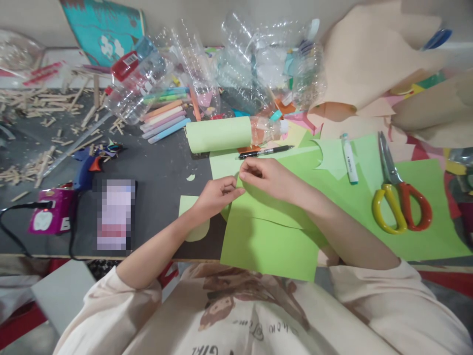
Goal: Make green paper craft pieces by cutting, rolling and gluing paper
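My left hand (pixel 216 196) and my right hand (pixel 268 178) meet at the fingertips over green paper (pixel 273 246). The fingers of both are curled into a pinch; anything between them is too small or hidden to make out. Just beyond my right hand lies a black pen (pixel 266 152). Behind it, a plastic bottle (pixel 265 129) wrapped in light green paper (pixel 219 134) rests on its side. A pale green paper piece (pixel 197 231) is partly under my left forearm.
Scissors (pixel 401 197) and a white marker (pixel 350 160) lie on green paper at right. A phone (pixel 115 214), a purple box (pixel 51 211) with a cable and a blue glue gun (pixel 84 165) are at left. Wooden sticks (pixel 48 103), coloured rolls (pixel 166 121) and clear bottles (pixel 244 69) crowd the back.
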Demonstrator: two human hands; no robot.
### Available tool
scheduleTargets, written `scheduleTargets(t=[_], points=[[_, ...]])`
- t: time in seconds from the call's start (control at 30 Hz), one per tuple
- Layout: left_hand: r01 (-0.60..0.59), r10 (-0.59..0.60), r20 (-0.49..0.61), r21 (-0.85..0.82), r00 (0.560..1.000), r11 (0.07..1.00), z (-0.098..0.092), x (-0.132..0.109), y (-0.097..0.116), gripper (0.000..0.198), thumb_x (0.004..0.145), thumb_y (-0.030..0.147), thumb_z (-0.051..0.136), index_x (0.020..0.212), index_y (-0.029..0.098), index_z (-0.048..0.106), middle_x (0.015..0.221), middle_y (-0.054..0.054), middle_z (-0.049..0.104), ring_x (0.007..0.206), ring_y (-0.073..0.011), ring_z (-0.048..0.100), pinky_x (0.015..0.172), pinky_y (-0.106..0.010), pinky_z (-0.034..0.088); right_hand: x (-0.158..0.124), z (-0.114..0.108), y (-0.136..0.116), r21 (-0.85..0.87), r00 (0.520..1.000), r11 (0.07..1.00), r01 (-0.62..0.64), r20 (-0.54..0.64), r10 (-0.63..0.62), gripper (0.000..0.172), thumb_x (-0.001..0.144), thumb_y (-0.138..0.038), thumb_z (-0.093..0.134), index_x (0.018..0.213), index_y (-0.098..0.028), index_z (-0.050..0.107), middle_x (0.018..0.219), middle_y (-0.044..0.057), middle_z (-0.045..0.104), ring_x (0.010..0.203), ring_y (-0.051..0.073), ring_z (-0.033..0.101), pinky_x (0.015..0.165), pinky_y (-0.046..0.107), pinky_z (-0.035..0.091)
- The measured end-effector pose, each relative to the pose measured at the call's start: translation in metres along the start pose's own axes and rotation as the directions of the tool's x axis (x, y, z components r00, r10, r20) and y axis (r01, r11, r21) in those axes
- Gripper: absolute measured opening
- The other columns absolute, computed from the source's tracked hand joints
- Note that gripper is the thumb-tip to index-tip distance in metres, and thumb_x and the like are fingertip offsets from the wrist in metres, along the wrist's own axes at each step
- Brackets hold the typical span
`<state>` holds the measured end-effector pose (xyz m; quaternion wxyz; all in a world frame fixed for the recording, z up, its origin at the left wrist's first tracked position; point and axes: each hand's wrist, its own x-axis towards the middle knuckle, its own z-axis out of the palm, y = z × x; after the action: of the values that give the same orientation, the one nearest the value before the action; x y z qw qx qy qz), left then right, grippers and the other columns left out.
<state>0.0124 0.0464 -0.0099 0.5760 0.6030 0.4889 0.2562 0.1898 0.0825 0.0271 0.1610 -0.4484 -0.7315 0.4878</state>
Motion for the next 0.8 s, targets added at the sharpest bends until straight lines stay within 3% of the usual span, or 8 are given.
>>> scheduleTargets(t=[0.3, 0.43, 0.53, 0.67, 0.8], points=[[-0.062, 0.061, -0.034, -0.034, 0.998, 0.997, -0.001, 0.0, 0.004, 0.045, 0.077, 0.049, 0.064, 0.059, 0.02, 0.035, 0.052, 0.009, 0.024, 0.048, -0.0058, 0.022, 0.046, -0.02, 0.02, -0.002, -0.003, -0.003, -0.066, 1.0, 0.998, 0.007, 0.024, -0.006, 0.016, 0.085, -0.029, 0.044, 0.071, -0.02, 0.045, 0.059, -0.005, 0.045, 0.055, 0.011, 0.036, 0.056, 0.027, 0.025], [-0.08, 0.077, -0.069, -0.038, 0.995, 0.996, -0.003, -0.001, 0.006, 0.031, 0.082, 0.046, 0.056, 0.068, 0.019, 0.049, 0.052, 0.007, 0.036, 0.048, -0.0078, 0.035, 0.047, -0.021, 0.028, -0.003, 0.0, -0.007, -0.079, 0.997, 0.997, 0.018, 0.076, -0.012, 0.017, 0.087, -0.028, 0.044, 0.072, -0.02, 0.047, 0.059, -0.005, 0.044, 0.054, 0.01, 0.036, 0.056, 0.026, 0.025], [-0.125, 0.128, -0.123, 0.03, 0.984, 0.992, -0.003, -0.001, 0.005, 0.025, 0.081, 0.038, 0.053, 0.066, 0.019, 0.052, 0.051, 0.005, 0.042, 0.048, -0.0079, 0.037, 0.047, -0.021, 0.03, -0.004, 0.002, -0.009, -0.101, 0.995, 0.995, 0.018, 0.104, -0.007, 0.017, 0.088, -0.027, 0.043, 0.073, -0.019, 0.047, 0.059, -0.005, 0.045, 0.054, 0.011, 0.037, 0.057, 0.026, 0.025], [-0.171, 0.188, -0.326, 0.082, 0.926, 0.982, -0.007, 0.0, 0.003, 0.022, 0.076, 0.029, 0.053, 0.058, 0.019, 0.048, 0.049, 0.006, 0.039, 0.046, -0.0074, 0.031, 0.045, -0.022, 0.026, -0.004, -0.006, -0.008, -0.162, 0.995, 0.986, 0.036, 0.093, -0.021, 0.017, 0.088, -0.027, 0.043, 0.073, -0.02, 0.047, 0.061, -0.004, 0.046, 0.055, 0.011, 0.038, 0.057, 0.026, 0.026], [-0.22, 0.216, -0.494, 0.05, 0.842, 0.974, -0.017, 0.005, 0.003, 0.02, 0.073, 0.026, 0.054, 0.055, 0.019, 0.048, 0.05, 0.005, 0.039, 0.048, -0.0082, 0.032, 0.046, -0.023, 0.026, -0.006, -0.03, -0.001, -0.238, 0.996, 0.969, 0.064, 0.082, -0.045, 0.022, 0.09, -0.03, 0.043, 0.07, -0.02, 0.046, 0.061, -0.003, 0.046, 0.056, 0.012, 0.039, 0.058, 0.027, 0.027]])
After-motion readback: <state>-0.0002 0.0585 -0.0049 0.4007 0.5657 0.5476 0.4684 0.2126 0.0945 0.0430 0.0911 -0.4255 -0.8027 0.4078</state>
